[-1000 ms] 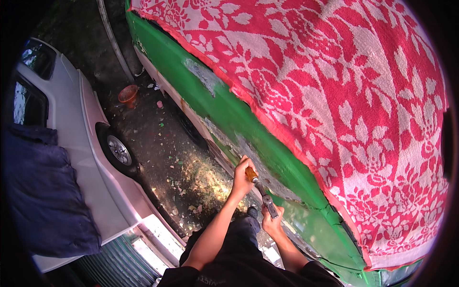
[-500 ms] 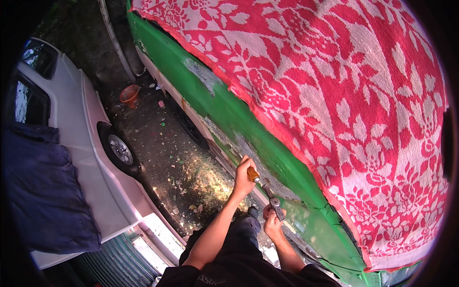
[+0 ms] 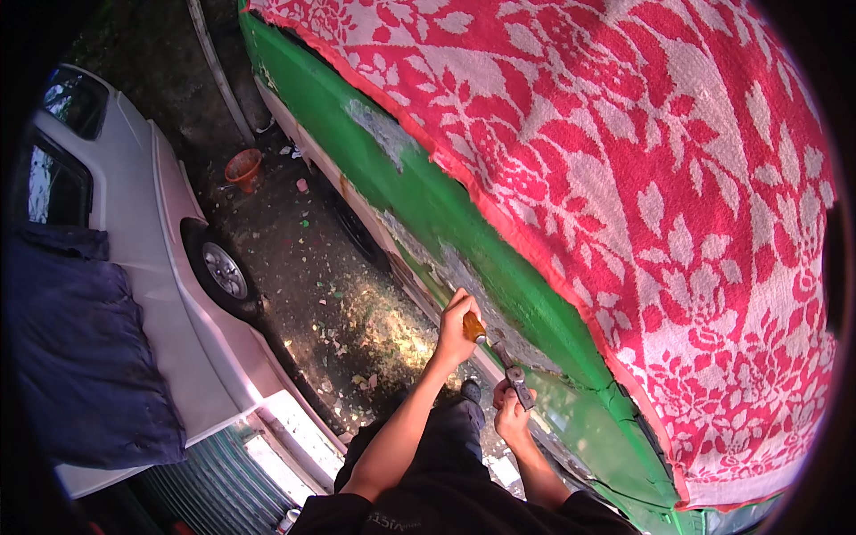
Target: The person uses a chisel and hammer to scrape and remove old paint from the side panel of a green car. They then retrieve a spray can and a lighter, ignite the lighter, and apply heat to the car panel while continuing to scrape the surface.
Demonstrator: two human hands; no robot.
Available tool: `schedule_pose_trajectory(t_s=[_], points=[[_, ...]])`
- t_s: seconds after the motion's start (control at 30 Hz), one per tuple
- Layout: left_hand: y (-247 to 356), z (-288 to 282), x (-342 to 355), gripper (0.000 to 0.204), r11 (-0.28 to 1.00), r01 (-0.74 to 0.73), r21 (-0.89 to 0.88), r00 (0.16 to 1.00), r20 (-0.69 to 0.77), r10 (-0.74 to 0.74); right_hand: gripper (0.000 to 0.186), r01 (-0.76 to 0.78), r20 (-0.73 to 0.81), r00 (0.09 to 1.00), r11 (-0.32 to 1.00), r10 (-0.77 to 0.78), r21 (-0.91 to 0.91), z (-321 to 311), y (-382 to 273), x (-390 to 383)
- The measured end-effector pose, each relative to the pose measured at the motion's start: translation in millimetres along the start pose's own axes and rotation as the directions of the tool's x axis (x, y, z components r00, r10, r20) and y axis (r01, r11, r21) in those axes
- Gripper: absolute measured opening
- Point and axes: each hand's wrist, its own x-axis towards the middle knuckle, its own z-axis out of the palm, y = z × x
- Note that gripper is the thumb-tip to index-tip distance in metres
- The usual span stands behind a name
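My left hand (image 3: 456,332) is closed around the amber handle (image 3: 473,327) of a hand tool, against the green side of a vehicle. A metal cap shows at the handle's end; the tool's working end is hidden. Lower and to the right, my right hand (image 3: 513,414) grips what looks like a hammer (image 3: 517,382) with a dark, narrow metal head. The hammer's slim end lies close to the metal cap; whether they touch I cannot tell. Grey, bare patches (image 3: 464,272) break up the green panel (image 3: 428,201) beside my hands.
A red and pale floral cloth (image 3: 624,196) covers the green vehicle's top. To my left stands a light-coloured car (image 3: 147,267) with a dark blue cloth (image 3: 85,357) over it. An orange bucket (image 3: 242,168) and scattered litter lie on the ground (image 3: 312,267) between the vehicles.
The view has shifted slightly. Both hands keep nearly the same places and grips, with the amber handle and the hammer turned only a little.
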Motion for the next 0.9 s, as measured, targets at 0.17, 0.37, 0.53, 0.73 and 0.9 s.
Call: schedule_pose_trajectory(t_s=[0.17,0.37,0.53,0.73,0.9], points=[[-5.3,-1.8,1.6,0.028,0.998,-0.049,0.028,0.999,0.024,0.049,0.051,0.109,0.041,0.994,0.989,-0.105,-0.100,1.9,-14.5,4.7],[-5.9,-0.6,3.3,0.027,0.999,-0.043,0.015,0.999,0.024,0.042,0.032,0.191,0.064,0.982,0.942,-0.180,-0.277,8.0,-17.4,24.1],[-8.8,-1.5,3.4,0.027,0.999,-0.042,-0.002,0.999,0.026,0.042,0.006,0.198,0.012,0.980,0.973,-0.198,-0.117,-3.0,8.9,13.2],[-11.7,-1.2,1.8,0.027,0.998,-0.061,-0.008,0.998,0.012,0.061,0.008,0.273,0.083,0.962,0.941,-0.262,-0.199,2.8,-19.8,22.4],[-12.7,2.3,3.0,0.027,0.995,0.024,-0.092,0.999,0.033,-0.021,0.028,0.113,0.090,0.992,0.945,-0.089,-0.306,10.9,-5.4,25.2]])
